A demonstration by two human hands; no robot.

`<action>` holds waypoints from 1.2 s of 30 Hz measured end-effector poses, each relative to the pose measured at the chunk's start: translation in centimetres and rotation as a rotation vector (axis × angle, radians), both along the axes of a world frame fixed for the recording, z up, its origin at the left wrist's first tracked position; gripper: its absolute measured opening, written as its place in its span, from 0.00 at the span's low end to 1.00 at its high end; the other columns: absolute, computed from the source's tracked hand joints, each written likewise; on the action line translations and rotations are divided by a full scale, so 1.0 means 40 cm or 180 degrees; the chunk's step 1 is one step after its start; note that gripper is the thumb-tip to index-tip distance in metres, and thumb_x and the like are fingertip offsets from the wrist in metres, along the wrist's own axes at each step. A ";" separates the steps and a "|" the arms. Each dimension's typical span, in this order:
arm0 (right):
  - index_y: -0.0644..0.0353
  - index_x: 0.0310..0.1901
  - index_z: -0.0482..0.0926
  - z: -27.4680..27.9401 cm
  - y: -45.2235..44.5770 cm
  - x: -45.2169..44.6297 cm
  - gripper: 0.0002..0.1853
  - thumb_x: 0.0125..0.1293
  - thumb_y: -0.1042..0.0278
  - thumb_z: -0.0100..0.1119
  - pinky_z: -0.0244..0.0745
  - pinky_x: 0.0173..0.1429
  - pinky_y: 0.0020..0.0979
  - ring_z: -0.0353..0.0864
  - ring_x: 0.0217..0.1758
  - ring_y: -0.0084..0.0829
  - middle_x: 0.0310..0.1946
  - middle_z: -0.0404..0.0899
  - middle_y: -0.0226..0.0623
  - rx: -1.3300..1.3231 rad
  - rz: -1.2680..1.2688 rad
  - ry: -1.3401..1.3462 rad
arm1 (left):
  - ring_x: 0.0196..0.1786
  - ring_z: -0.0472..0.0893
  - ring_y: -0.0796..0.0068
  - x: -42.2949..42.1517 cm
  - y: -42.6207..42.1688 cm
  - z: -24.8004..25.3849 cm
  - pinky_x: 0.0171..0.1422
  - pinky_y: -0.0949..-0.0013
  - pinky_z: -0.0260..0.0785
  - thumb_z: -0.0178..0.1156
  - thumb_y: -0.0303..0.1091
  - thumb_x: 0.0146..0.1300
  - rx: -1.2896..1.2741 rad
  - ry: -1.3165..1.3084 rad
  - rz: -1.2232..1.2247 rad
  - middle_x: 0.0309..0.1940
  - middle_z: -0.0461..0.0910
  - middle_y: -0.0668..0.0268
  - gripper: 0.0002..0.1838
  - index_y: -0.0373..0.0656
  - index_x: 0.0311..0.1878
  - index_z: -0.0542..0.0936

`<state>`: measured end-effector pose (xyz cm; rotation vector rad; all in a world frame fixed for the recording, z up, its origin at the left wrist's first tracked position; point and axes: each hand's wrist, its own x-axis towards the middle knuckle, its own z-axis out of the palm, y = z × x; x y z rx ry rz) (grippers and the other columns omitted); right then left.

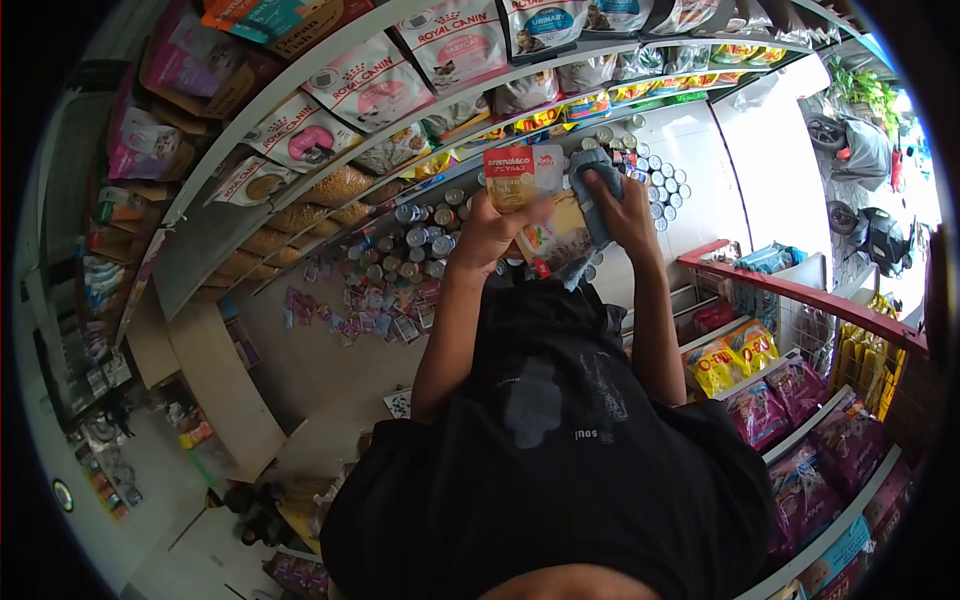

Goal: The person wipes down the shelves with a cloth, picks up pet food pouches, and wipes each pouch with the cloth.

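My left hand [487, 236] is closed around the left edge of a pet food bag [514, 186] with a red top and a pale yellow lower part, marked "Ocean Fish". A blue-grey cloth [597, 222] is bunched in my right hand [628, 212], its thumb lying over the folds. The cloth rests against the right side of the bag. Both hands are in front of my black shirt, above the floor. Part of the bag's face is blurred.
Many tins [430, 236] and small pouches [385, 305] are spread over the floor [290, 375] ahead. A curved shelf of cat food bags [365, 82] runs along the far side. At right stand racks with yellow bags [735, 357] and purple bags [800, 490], behind a red rail [800, 288].
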<state>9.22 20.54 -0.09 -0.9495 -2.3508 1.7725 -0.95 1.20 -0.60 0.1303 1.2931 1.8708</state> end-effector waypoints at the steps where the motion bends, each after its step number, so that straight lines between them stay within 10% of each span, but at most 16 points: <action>1: 0.70 0.37 0.79 -0.009 -0.005 -0.002 0.26 0.67 0.47 0.68 0.71 0.25 0.23 0.73 0.20 0.21 0.25 0.80 0.35 -0.0123 -0.0171 0.0090 | 0.36 0.86 0.75 -0.001 -0.002 0.000 0.40 0.77 0.78 0.71 0.21 0.57 -0.0022 0.0031 0.0064 0.41 0.88 0.62 0.15 0.37 0.49 0.83; 7: 0.69 0.36 0.79 -0.032 0.028 0.030 0.24 0.66 0.49 0.68 0.69 0.23 0.22 0.71 0.18 0.20 0.23 0.80 0.33 -0.0041 0.0680 0.0799 | 0.36 0.85 0.77 -0.006 -0.025 -0.012 0.40 0.77 0.77 0.71 0.22 0.58 0.0005 -0.0072 0.0429 0.39 0.88 0.64 0.14 0.37 0.48 0.83; 17: 0.69 0.55 0.79 -0.027 0.053 0.039 0.28 0.61 0.55 0.71 0.78 0.39 0.28 0.80 0.34 0.27 0.40 0.84 0.43 -0.0470 0.1022 -0.0971 | 0.36 0.85 0.77 -0.011 -0.031 0.023 0.41 0.77 0.77 0.71 0.21 0.57 -0.0332 0.0143 -0.0226 0.39 0.88 0.65 0.14 0.37 0.47 0.84; 22: 0.64 0.37 0.80 -0.141 0.012 0.053 0.17 0.66 0.56 0.68 0.71 0.24 0.21 0.72 0.19 0.17 0.25 0.80 0.30 0.0476 0.0525 0.1000 | 0.35 0.85 0.77 -0.007 -0.030 -0.004 0.42 0.77 0.76 0.71 0.21 0.56 -0.0084 0.0158 -0.0066 0.39 0.88 0.65 0.13 0.37 0.46 0.84; 27: 0.64 0.39 0.80 -0.053 0.004 0.026 0.17 0.69 0.54 0.66 0.73 0.27 0.21 0.73 0.22 0.17 0.27 0.81 0.31 0.0142 0.0854 0.0253 | 0.36 0.85 0.76 -0.017 -0.036 -0.005 0.43 0.77 0.77 0.70 0.21 0.56 -0.0110 0.0333 -0.0235 0.39 0.88 0.64 0.12 0.38 0.45 0.84; 32: 0.64 0.40 0.81 -0.069 -0.025 -0.005 0.16 0.70 0.55 0.65 0.74 0.31 0.20 0.75 0.25 0.17 0.28 0.80 0.31 -0.0480 -0.0485 0.0268 | 0.38 0.85 0.76 -0.006 -0.020 -0.011 0.44 0.77 0.77 0.69 0.20 0.57 0.0061 0.0309 0.0291 0.39 0.88 0.64 0.14 0.38 0.48 0.83; 36: 0.64 0.41 0.81 -0.075 -0.010 0.030 0.16 0.71 0.56 0.65 0.72 0.33 0.18 0.76 0.28 0.16 0.30 0.81 0.29 -0.2463 -0.0777 0.0387 | 0.39 0.86 0.75 -0.030 -0.046 0.033 0.46 0.76 0.77 0.69 0.20 0.57 0.0127 0.0388 0.1028 0.41 0.88 0.64 0.17 0.38 0.51 0.81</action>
